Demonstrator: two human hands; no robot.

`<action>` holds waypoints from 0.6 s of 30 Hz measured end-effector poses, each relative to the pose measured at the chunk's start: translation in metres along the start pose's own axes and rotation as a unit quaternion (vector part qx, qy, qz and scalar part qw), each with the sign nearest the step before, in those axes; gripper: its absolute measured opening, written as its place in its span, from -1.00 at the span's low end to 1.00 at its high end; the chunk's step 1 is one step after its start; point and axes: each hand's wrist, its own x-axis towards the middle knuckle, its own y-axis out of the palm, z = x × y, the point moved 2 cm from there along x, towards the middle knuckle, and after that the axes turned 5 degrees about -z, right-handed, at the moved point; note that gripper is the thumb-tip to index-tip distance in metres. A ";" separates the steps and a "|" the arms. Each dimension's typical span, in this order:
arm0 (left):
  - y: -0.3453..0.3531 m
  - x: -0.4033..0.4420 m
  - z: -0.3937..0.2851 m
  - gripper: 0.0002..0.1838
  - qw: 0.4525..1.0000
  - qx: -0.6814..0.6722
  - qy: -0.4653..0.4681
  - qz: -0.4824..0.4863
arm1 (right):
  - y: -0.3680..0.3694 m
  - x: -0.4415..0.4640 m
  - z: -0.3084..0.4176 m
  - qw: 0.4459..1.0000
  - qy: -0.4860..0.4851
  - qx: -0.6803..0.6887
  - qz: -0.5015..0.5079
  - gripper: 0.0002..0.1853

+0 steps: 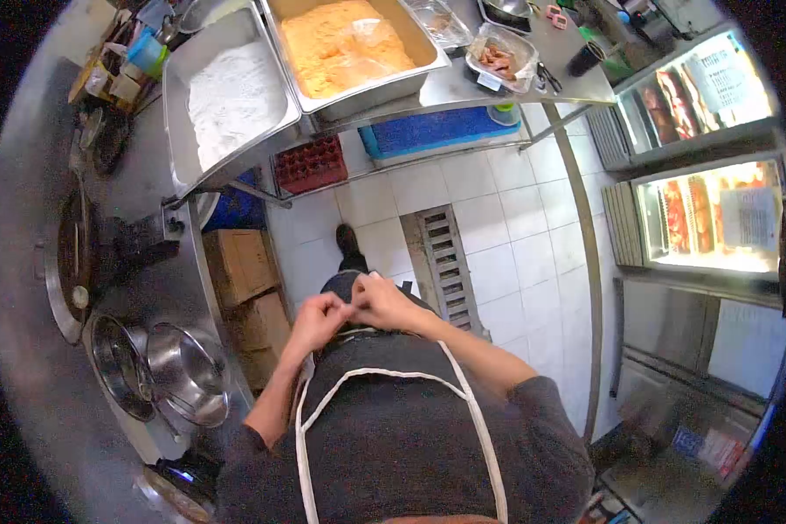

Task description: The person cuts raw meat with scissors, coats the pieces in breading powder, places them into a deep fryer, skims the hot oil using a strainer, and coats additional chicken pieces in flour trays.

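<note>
My left hand (321,318) and my right hand (381,302) meet in front of my waist. Both have fingers bent in a pinch, with the fingertips touching or nearly so. Whatever lies between them, if anything, is too small to make out. Right below the hands is the dark apron (393,428) with pale edging, worn over a dark short-sleeved top. A dark shoe (348,237) shows on the floor beyond the hands.
Ahead stands a steel table with a tray of white powder (236,96) and a tray of orange crumbs (345,52). Steel bowls (183,371) sit on the left counter. A floor drain (443,262) lies ahead; lit fridges (712,214) line the right.
</note>
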 end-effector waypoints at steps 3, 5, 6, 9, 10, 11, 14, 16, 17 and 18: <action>-0.006 0.042 -0.031 -0.80 0.997 -0.057 0.033 -0.031 | -0.038 0.021 -0.017 0.972 -0.014 0.134 -0.191 -0.88; -0.006 0.073 -0.049 -0.79 0.972 -0.192 0.115 -0.074 | -0.069 0.039 -0.029 0.968 -0.003 0.151 -0.201 -0.91; -0.011 0.091 -0.051 -0.79 0.971 -0.198 0.115 -0.072 | -0.078 0.049 -0.043 0.968 -0.008 0.162 -0.194 -0.90; -0.022 0.145 -0.058 -0.86 0.980 -0.167 0.105 0.025 | -0.110 0.079 -0.064 0.944 0.136 0.247 -0.169 -0.88; -0.029 0.163 -0.062 -0.87 0.974 -0.194 0.115 -0.005 | -0.124 0.089 -0.068 0.935 0.167 0.249 -0.187 -0.84; -0.029 0.186 -0.059 -0.86 0.971 -0.217 0.105 -0.005 | -0.142 0.100 -0.073 0.949 0.183 0.154 -0.207 -0.80; -0.032 0.233 -0.080 -0.82 0.967 -0.230 0.109 -0.003 | -0.169 0.119 -0.103 0.907 0.225 0.260 -0.241 -0.82; -0.028 0.254 -0.103 -0.81 0.965 -0.247 0.093 -0.004 | -0.180 0.129 -0.112 0.874 0.208 0.375 -0.230 -0.84; -0.025 0.265 -0.113 -0.82 0.947 -0.306 0.093 0.003 | -0.189 0.129 -0.112 0.874 0.196 0.393 -0.208 -0.84; -0.025 0.273 -0.123 -0.82 0.926 -0.365 0.097 0.008 | -0.200 0.127 -0.114 0.878 0.222 0.370 -0.210 -0.83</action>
